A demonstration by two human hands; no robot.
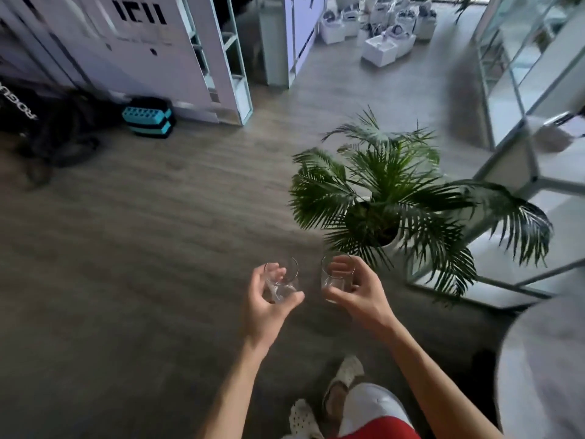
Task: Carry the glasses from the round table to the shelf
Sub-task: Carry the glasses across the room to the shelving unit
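Both hands are held out over a wood-look floor, each closed around an empty clear glass. The left hand is curled round the left glass from its outer side, with the thumb laid across the lower part and the fingertips seen through the clear wall. This glass is tipped slightly, its mouth turned away from the camera. The right hand is wrapped round the right glass in much the same manner, the fingers bent over its far side. The two glasses are held side by side, near each other but apart, and neither is rested on any surface.

The round white worktop is seen blurred at the lower right edge, to the right of the right forearm. A potted palm is stood just ahead of the right hand, beside a white-framed shelf unit along the right side. A second white shelf unit is seen at the upper left, next to a panel marked with dark lettering. A teal-and-black block is laid on the floor near its foot, and a dark bag is slumped at the far left. White boxes are grouped on the floor in the background. Dotted slippers and a strip of red cloth are seen at the bottom edge.
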